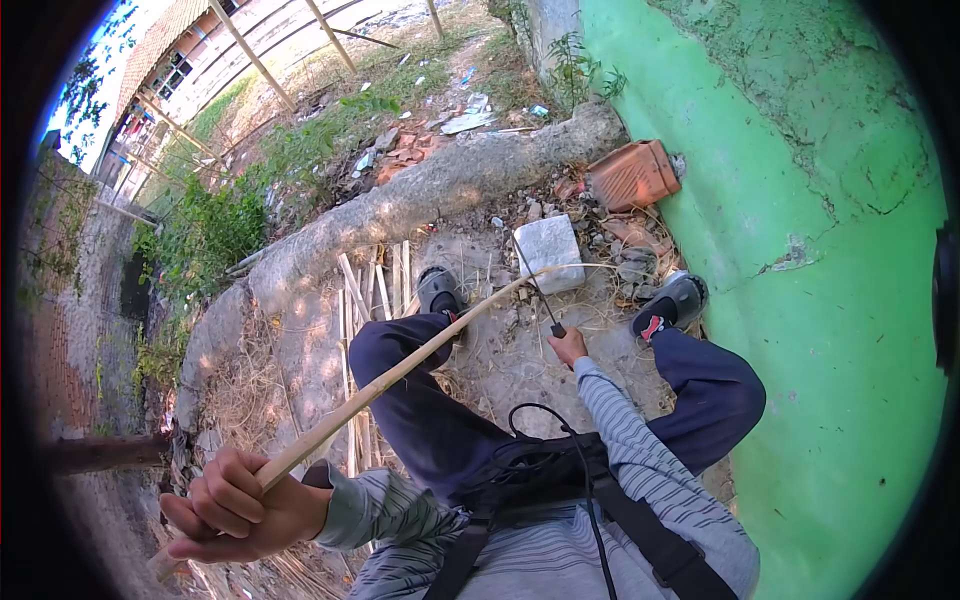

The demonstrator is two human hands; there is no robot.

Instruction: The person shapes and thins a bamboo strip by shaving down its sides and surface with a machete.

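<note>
Left hand [235,505]: fingers clamped around thick end of bamboo strip [398,372], lower left. Right hand [569,346]: fingers wrapped on knife [556,327]; strip crosses blade in view, near white block [552,248]

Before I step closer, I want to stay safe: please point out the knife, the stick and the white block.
Knife [544,300], head view: on the blade.
Stick [392,378], head view: middle of its length.
White block [553,243], head view: upper face.
</note>
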